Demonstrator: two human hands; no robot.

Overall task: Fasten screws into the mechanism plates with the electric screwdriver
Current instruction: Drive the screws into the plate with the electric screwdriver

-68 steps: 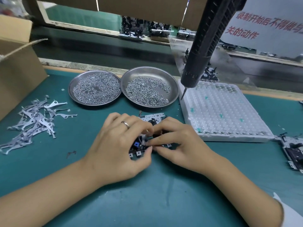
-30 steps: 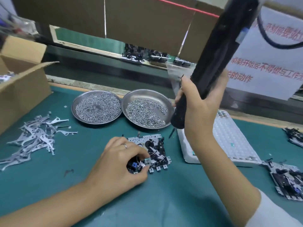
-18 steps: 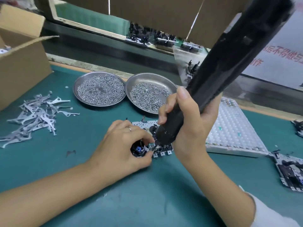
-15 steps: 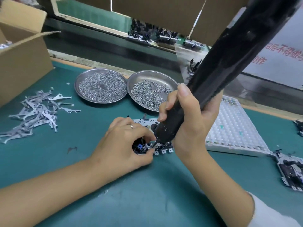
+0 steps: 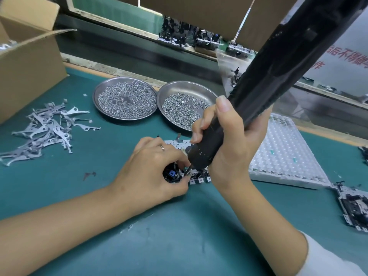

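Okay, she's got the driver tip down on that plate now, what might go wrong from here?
1. The left hand's fingertips sit right beside the bit of the electric screwdriver; a slip could jab them.
2. The right hand holds the driver tilted, so the screw might go in crooked or the bit could skip off.
3. The mechanism plate is held only by the left hand, so torque might twist it on the mat.
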